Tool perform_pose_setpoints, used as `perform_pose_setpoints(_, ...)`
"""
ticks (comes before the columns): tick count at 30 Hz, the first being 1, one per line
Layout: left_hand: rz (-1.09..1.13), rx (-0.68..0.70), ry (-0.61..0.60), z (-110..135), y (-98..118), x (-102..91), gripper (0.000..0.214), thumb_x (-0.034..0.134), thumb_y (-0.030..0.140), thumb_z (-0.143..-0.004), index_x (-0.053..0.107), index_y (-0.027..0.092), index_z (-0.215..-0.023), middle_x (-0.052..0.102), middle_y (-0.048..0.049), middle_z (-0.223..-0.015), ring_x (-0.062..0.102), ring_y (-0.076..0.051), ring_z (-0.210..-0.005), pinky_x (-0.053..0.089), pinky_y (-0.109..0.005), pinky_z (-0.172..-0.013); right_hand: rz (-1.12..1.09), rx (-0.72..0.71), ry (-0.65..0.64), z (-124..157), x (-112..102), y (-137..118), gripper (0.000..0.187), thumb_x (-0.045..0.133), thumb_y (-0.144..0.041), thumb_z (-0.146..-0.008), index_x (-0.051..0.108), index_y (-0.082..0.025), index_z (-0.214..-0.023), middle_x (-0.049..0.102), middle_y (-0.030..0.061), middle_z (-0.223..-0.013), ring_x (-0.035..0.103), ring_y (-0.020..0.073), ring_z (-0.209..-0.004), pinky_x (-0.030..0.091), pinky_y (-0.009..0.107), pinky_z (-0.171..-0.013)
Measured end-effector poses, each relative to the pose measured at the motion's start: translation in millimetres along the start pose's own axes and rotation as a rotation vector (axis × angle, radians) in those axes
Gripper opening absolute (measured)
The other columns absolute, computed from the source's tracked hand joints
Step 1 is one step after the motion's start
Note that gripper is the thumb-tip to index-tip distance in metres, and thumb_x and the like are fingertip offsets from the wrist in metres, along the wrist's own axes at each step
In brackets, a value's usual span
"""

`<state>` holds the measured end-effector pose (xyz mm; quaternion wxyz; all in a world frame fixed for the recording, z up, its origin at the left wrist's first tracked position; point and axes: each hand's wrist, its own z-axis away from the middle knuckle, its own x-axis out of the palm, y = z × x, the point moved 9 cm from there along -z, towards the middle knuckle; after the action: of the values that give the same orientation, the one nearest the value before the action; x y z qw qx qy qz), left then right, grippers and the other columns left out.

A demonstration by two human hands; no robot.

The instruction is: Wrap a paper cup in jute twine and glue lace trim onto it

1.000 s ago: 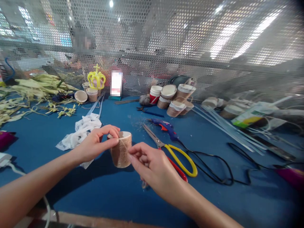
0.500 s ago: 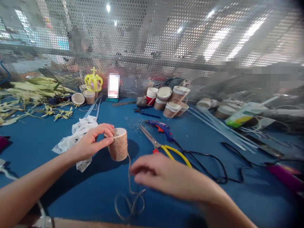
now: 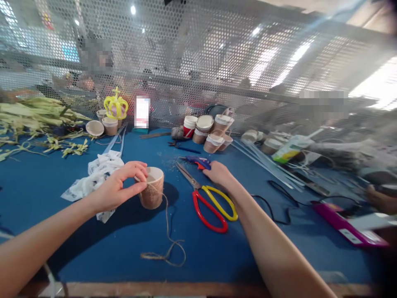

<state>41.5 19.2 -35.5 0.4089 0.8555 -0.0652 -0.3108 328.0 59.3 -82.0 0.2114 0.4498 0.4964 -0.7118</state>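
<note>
My left hand (image 3: 119, 184) pinches the rim of a small cup (image 3: 151, 195) with thumb and fingers. The cup stands upright, its outside brownish and its rim pale. A thin twine (image 3: 168, 221) trails from the cup's side and loops on the table. My right hand (image 3: 219, 173) is closed on the handle of a blue glue gun (image 3: 195, 159) with an orange trigger; the handle is hidden under the fingers. Between my hands lie scissors (image 3: 196, 186) with one red and one yellow handle loop. Crumpled white plastic (image 3: 101, 167) lies behind my left hand.
Several cups (image 3: 214, 140) stand at the back against a perforated metal screen (image 3: 180, 54). A yellow crown (image 3: 115, 105), a phone-like screen (image 3: 142, 112) and pale husks (image 3: 37, 111) are at the left. Clear sticks (image 3: 266, 163), a black cable (image 3: 273, 215) and a magenta power strip (image 3: 341, 225) lie right.
My right hand has moved forward and right from beside the twine to the glue gun and closed on it. The twine's loose end has shifted. My left hand still holds the cup.
</note>
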Motion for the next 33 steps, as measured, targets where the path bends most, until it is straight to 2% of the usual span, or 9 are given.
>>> perform_pose_setpoints(3, 0.028, -0.027, 0.041, 0, -7, -2.5, 0.008, 0.049, 0.018, -0.082, 0.053, 0.018, -0.075, 0.056, -0.0070, -0.093, 0.048, -0.023, -0.110, 0.038, -0.042, -0.095, -0.166, -0.043, 0.006, 10, -6, -14, 0.026, 0.053, -0.025, -0.086, 0.053, -0.014, -0.110, 0.059, 0.0074, -0.106, 0.060, 0.0178, -0.086, 0.050, 0.035, -0.072)
perform_pose_setpoints(6, 0.031, -0.056, 0.082, 0, -13, -5.4, 0.009, 0.050, 0.019, -0.082, 0.052, 0.018, -0.074, 0.058, -0.0075, -0.093, 0.048, -0.022, -0.110, 0.037, -0.042, -0.095, -0.361, -0.145, 0.008, 34, -16, -37, 0.019, 0.056, -0.018, -0.079, 0.053, -0.013, -0.098, 0.064, 0.0037, -0.082, 0.061, 0.0126, -0.067, 0.049, 0.024, -0.060)
perform_pose_setpoints(8, 0.034, -0.066, 0.114, 0, -16, -7.4, 0.009, 0.050, 0.020, -0.082, 0.052, 0.018, -0.074, 0.058, -0.0077, -0.093, 0.047, -0.022, -0.110, 0.036, -0.042, -0.095, -0.455, -0.208, -0.075, 56, -13, -52, 0.012, 0.059, -0.025, -0.076, 0.055, -0.014, -0.081, 0.062, 0.0004, -0.066, 0.058, 0.0111, -0.054, 0.048, 0.022, -0.051)
perform_pose_setpoints(10, 0.044, -0.057, 0.139, 0, -16, -8.8, 0.008, 0.050, 0.020, -0.082, 0.052, 0.017, -0.074, 0.058, -0.0075, -0.093, 0.048, -0.022, -0.109, 0.036, -0.042, -0.094, -0.519, -0.280, -0.164, 80, -7, -65, 0.017, 0.061, -0.030, -0.072, 0.056, -0.015, -0.069, 0.061, -0.0001, -0.059, 0.055, 0.0101, -0.047, 0.045, 0.022, -0.046)
perform_pose_setpoints(12, 0.053, -0.046, 0.157, 0, -15, -9.4, 0.008, 0.050, 0.020, -0.082, 0.052, 0.017, -0.075, 0.058, -0.0073, -0.091, 0.050, -0.021, -0.106, 0.037, -0.040, -0.093, -0.610, -0.392, -0.233, 103, -2, -78, 0.018, 0.060, -0.032, -0.072, 0.059, -0.014, -0.075, 0.061, -0.0004, -0.057, 0.054, 0.0097, -0.044, 0.044, 0.022, -0.044)
perform_pose_setpoints(15, 0.047, -0.066, 0.174, 0, -16, -9.8, 0.008, 0.050, 0.021, -0.082, 0.052, 0.017, -0.076, 0.059, -0.0073, -0.090, 0.050, -0.021, -0.107, 0.038, -0.039, -0.091, -0.588, -0.416, -0.281, 123, 12, -79, 0.024, 0.055, -0.033, -0.075, 0.062, -0.014, -0.086, 0.056, -0.0029, -0.050, 0.051, 0.0091, -0.040, 0.043, 0.021, -0.040)
perform_pose_setpoints(20, -0.024, -0.168, 0.168, 1, -20, -8.0, 0.010, 0.049, 0.022, -0.082, 0.053, 0.017, -0.075, 0.061, -0.0082, -0.093, 0.049, -0.023, -0.109, 0.040, -0.038, -0.088, -0.494, -0.369, -0.164, 129, 24, -66, 0.023, 0.059, -0.040, -0.069, 0.060, -0.017, -0.073, 0.049, -0.0061, -0.040, 0.044, 0.0089, -0.032, 0.037, 0.020, -0.031)
perform_pose_setpoints(25, -0.049, -0.192, 0.162, 2, -18, -5.8, 0.012, 0.049, 0.024, -0.082, 0.054, 0.016, -0.074, 0.061, -0.0097, -0.092, 0.052, -0.023, -0.105, 0.041, -0.035, -0.084, -0.451, -0.373, -0.103, 132, 24, -65, 0.018, 0.059, -0.036, -0.069, 0.058, -0.019, -0.076, 0.045, -0.0085, -0.035, 0.041, 0.0097, -0.028, 0.034, 0.021, -0.029)
perform_pose_setpoints(33, -0.040, -0.180, 0.176, 2, -19, -6.1, 0.014, 0.049, 0.024, -0.082, 0.055, 0.016, -0.074, 0.061, -0.0086, -0.090, 0.053, -0.022, -0.102, 0.039, -0.036, -0.087, -0.381, -0.473, -0.179, 137, 26, -77, 0.015, 0.056, -0.033, -0.073, 0.058, -0.019, -0.069, 0.049, -0.0062, -0.038, 0.046, 0.0110, -0.032, 0.037, 0.022, -0.032)
